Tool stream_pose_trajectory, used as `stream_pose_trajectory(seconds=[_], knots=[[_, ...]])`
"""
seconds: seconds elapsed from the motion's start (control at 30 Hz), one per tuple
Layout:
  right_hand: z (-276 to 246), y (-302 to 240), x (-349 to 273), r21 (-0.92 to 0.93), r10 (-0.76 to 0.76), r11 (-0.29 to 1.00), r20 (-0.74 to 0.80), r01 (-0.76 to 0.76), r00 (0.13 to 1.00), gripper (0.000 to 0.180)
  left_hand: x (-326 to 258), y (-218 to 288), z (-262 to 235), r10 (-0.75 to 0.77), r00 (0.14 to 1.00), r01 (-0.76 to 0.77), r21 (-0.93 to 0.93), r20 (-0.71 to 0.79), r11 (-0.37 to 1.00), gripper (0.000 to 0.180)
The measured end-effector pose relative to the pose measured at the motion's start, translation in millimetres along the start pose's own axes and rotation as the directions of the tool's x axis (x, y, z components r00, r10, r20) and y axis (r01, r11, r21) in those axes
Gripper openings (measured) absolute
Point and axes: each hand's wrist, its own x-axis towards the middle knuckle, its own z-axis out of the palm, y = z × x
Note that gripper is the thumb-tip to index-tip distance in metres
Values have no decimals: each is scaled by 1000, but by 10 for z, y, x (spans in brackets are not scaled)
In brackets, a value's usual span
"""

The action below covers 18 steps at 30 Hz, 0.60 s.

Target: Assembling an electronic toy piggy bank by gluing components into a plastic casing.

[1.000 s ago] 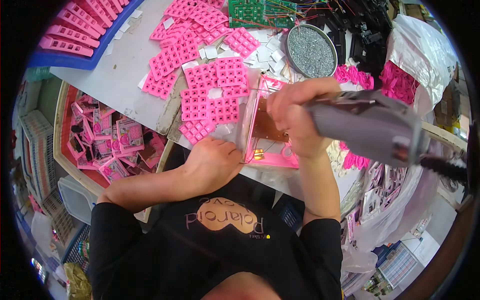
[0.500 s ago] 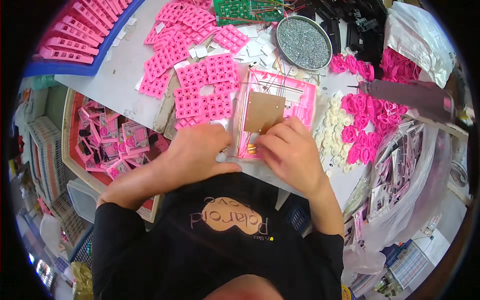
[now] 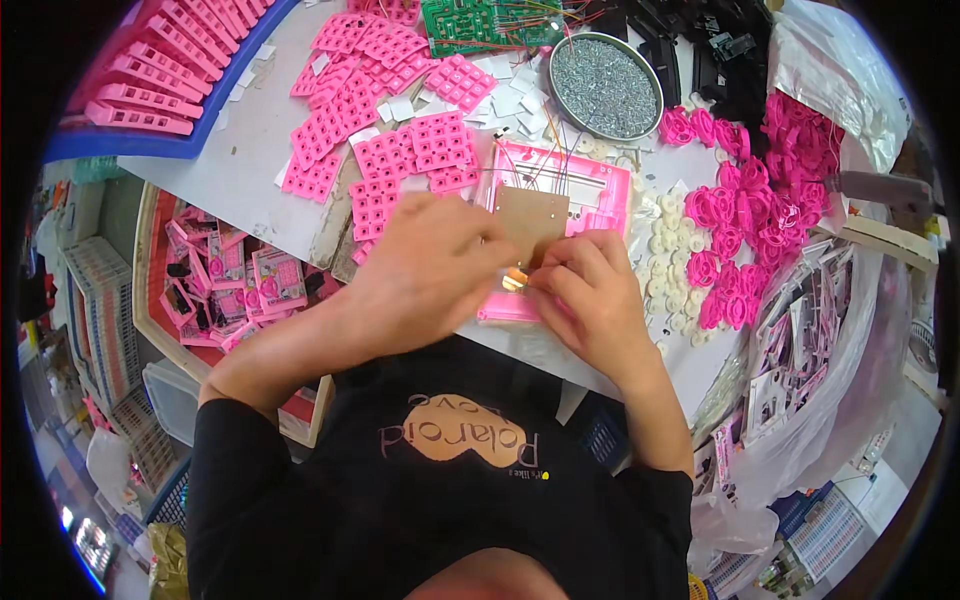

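Observation:
In front of me lies a pink plastic housing [image 3: 606,205] with a brown circuit board [image 3: 530,212] in it and thin wires at its top end. At the board's near edge, the fingertips of my right hand [image 3: 592,292] pinch a small shiny gold-coloured disc [image 3: 514,279]. My left hand [image 3: 430,270] is over the left side of the housing, fingers curled together and slightly blurred. Whatever those left fingers hold, if anything, is too small or hidden to make out.
Pink keypad pieces [image 3: 345,115] lie beyond my left hand. A round dish of screws [image 3: 606,86] and green circuit boards [image 3: 490,25] stand behind the housing. White rings [image 3: 672,260] and pink loops [image 3: 735,210] are at right, below a dark hand tool [image 3: 885,190].
My left hand has risen from the housing's near left corner toward the board. The right hand lifted the disc slightly away from the near edge. The dark tool swung right.

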Motion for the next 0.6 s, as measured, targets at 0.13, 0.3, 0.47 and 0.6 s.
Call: stream_pose_trajectory(seconds=[0.13,0.3,0.47,0.6], knots=[[14,54,-40,27,26,999,-132,-22,991,19,77,113,105,-81,989,93,-89,126,992,36],[69,61,-59,66,38,997,-189,-26,981,19,101,128,257,-146,988,154,-228,51,961,22],[91,86,-57,134,94,989,-197,-68,976,18,120,164,229,-255,961,278,-375,110,884,14],[117,13,-2,154,107,985,-188,-79,976,20,107,243,130,-363,898,439,-428,250,790,16]])
